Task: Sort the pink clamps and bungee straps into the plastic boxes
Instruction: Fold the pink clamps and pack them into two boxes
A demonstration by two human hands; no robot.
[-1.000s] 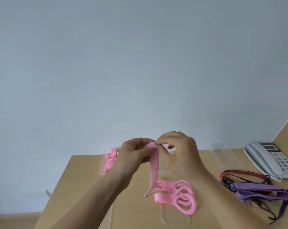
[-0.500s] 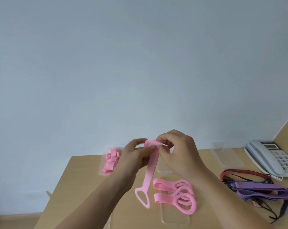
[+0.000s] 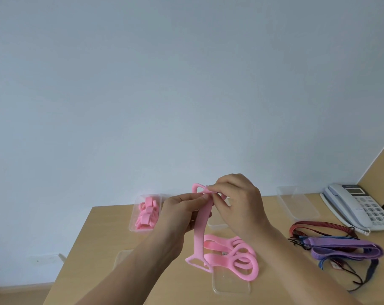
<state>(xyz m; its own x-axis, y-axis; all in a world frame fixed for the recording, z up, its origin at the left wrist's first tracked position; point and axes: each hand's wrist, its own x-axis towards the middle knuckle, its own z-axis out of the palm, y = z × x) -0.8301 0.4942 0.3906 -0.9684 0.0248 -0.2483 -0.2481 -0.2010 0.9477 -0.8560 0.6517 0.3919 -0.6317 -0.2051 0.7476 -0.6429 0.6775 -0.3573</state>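
Note:
Above the table my left hand and my right hand both pinch the top end of a pink strap. Its loop pokes up between my fingers and the rest hangs down to the table. More pink straps lie in a pile below my right wrist. A clear plastic box at the back left holds several folded pink pieces. An empty clear box stands at the back right. Bungee straps, purple, red and dark, lie in a heap at the right.
A grey desk telephone sits at the far right by a wooden panel. One clear lid lies under the pink pile, near the front edge. Another clear box is partly hidden behind my hands. The table's left edge drops to the floor.
The strap's top end has been folded over, so a loop now sticks up between my fingers. Its lower end has swung and now rests on the table by the pile.

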